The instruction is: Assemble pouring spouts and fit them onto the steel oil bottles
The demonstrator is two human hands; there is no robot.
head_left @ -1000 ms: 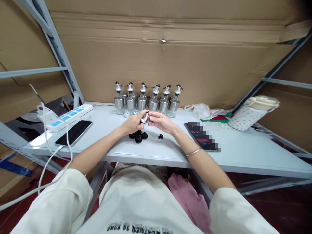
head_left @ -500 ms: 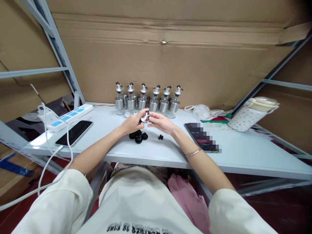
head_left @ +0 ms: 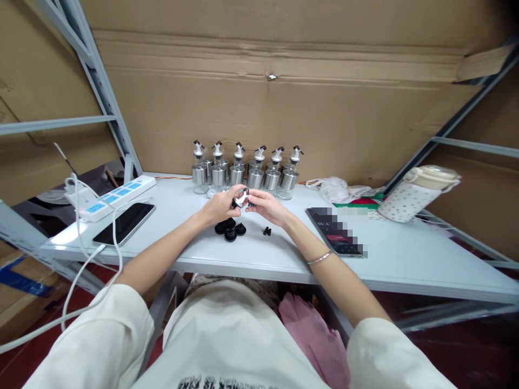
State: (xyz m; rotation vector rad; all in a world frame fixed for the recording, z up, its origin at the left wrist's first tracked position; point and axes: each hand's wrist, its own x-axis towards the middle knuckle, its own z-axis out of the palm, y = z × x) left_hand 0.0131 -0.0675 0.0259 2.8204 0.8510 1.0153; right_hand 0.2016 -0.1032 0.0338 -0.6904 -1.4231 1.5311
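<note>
My left hand is closed around a silver-and-black pourer spout, like the tops on the bottles behind. My right hand meets it from the right, thumb and fingertips pinching a small black piece at the spout's end. Whether that piece is joined to the spout cannot be made out. Below my left hand lie several round black stoppers. Under my right hand sit a few tiny black pieces. Just beyond both hands stands a row of glass bottles with steel sleeves, each front one topped by a pourer.
On the left are a white power strip, a phone and looping white cables. A second phone lies to the right, with a crumpled plastic bag and a dotted bottle behind. Cardboard walls the back.
My right fingers have shifted slightly around the spout's end, and the spout has turned a little in my hands. The view has tipped slightly, so everything appears a bit lower.
</note>
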